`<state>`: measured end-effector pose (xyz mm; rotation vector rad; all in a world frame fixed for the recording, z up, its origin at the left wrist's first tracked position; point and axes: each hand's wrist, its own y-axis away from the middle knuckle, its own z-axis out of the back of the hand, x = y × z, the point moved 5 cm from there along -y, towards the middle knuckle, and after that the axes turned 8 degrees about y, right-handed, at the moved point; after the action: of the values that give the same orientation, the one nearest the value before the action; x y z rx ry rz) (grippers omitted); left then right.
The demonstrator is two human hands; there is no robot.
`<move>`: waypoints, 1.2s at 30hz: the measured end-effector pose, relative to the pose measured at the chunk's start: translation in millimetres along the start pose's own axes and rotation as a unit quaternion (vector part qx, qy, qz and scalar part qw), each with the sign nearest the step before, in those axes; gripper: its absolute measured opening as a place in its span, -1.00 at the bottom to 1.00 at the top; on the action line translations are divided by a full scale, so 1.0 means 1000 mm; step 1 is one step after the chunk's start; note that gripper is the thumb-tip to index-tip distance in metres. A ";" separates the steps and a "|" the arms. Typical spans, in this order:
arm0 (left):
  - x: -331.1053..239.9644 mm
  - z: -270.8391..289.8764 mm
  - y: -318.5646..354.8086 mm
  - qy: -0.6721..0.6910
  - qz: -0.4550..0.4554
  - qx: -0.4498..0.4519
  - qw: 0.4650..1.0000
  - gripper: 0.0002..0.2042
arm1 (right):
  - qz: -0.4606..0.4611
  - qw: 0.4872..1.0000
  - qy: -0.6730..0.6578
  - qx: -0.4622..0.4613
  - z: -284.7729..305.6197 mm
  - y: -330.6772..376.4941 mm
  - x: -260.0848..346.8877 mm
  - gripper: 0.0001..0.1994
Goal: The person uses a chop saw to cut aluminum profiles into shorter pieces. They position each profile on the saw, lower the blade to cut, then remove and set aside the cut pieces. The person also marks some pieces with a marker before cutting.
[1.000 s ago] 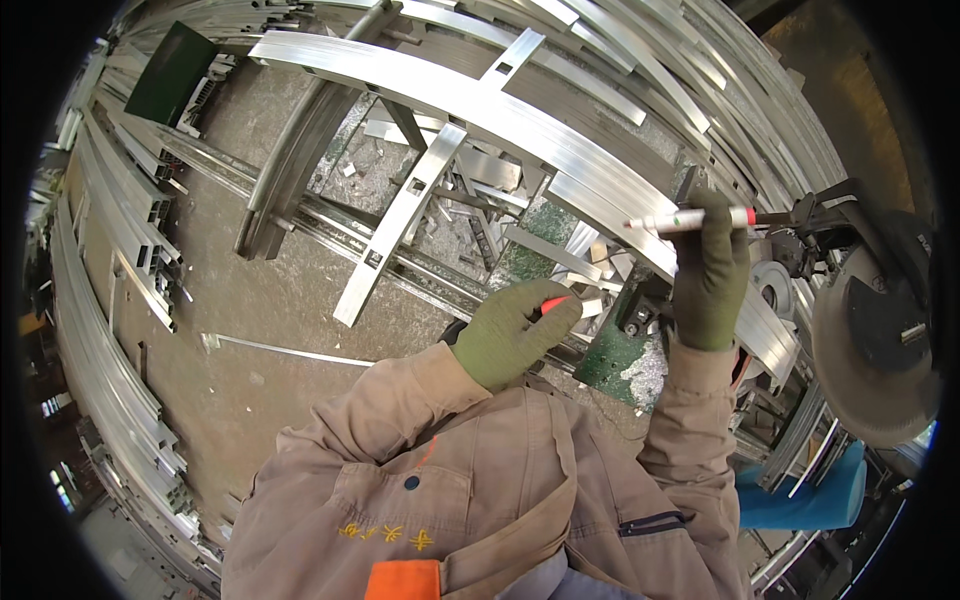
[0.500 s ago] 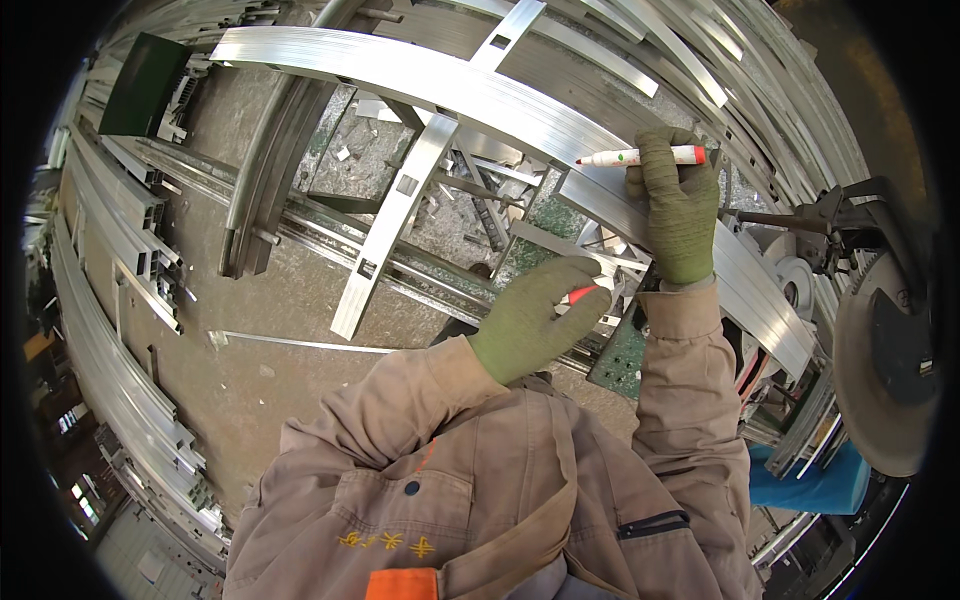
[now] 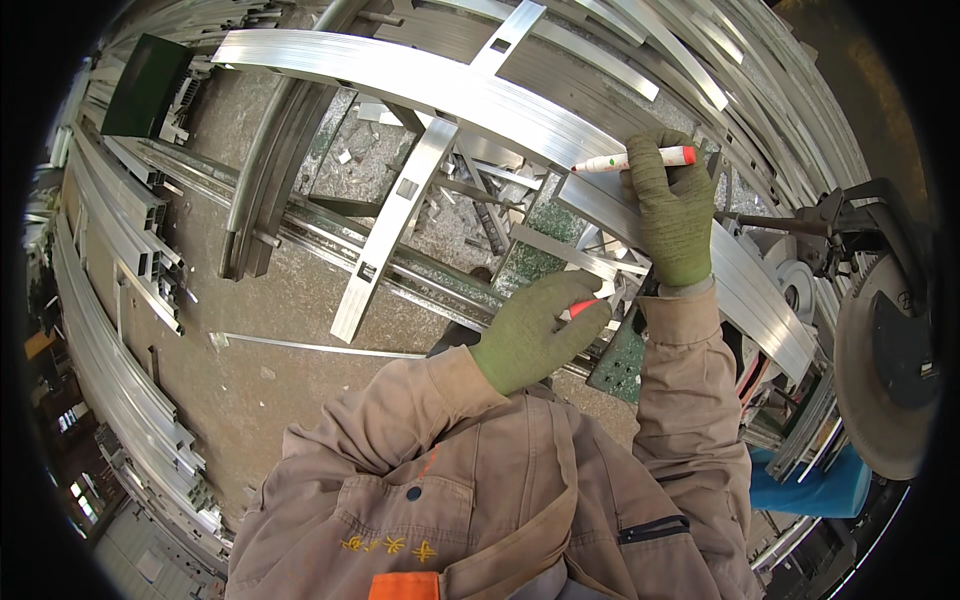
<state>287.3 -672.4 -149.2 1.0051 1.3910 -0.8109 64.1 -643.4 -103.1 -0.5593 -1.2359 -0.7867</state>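
A white marker [image 3: 607, 162] with a red end and red tip is pinched in my gloved right hand [image 3: 675, 225]. Its bare tip points left, over the edge of a long silvery metal profile [image 3: 420, 80]; whether it touches the metal I cannot tell. Closer to my body, my gloved left hand [image 3: 532, 335] is closed around a small red cap [image 3: 583, 309], partly hidden by the fingers. Beneath my right hand runs another flat ribbed profile [image 3: 755, 290]. A slotted crosspiece [image 3: 395, 220] lies under the long profile.
On the right stands a saw with a large round blade [image 3: 885, 370]. Stacked metal profiles [image 3: 120, 370] line the left side, and more strips [image 3: 720, 60] lie at the upper right. Offcuts litter the floor under the frame. A thin strip [image 3: 310, 345] lies on the floor.
My right hand and the marker have shifted slightly left, with the marker's tip a little lower. My left hand has moved down slightly, still holding the cap.
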 end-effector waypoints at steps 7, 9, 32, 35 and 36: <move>0.002 -0.002 0.001 0.003 0.006 -0.008 1.000 -0.73 | 0.004 1.000 0.007 0.007 0.000 -0.001 -0.002 -0.78; 0.003 -0.002 0.001 0.001 0.008 -0.003 1.000 -0.72 | 0.003 1.000 0.010 0.009 -0.001 -0.001 -0.002 -0.77; -0.012 0.002 -0.002 -0.016 -0.016 -0.009 1.000 -0.69 | 0.041 0.993 -0.085 -0.075 0.031 0.026 0.027 -0.74; -0.019 0.003 0.001 0.025 0.054 0.019 0.998 -0.68 | 0.000 0.992 -0.054 -0.113 0.069 0.063 0.036 -0.68; -0.021 0.002 0.001 0.033 0.074 0.038 0.996 -0.67 | -0.025 0.985 -0.087 -0.145 0.080 0.082 0.034 -0.70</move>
<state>288.3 -675.9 -128.1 1.1880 1.3329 -0.7308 83.9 -540.0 -46.4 -0.8517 -1.3061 -0.9847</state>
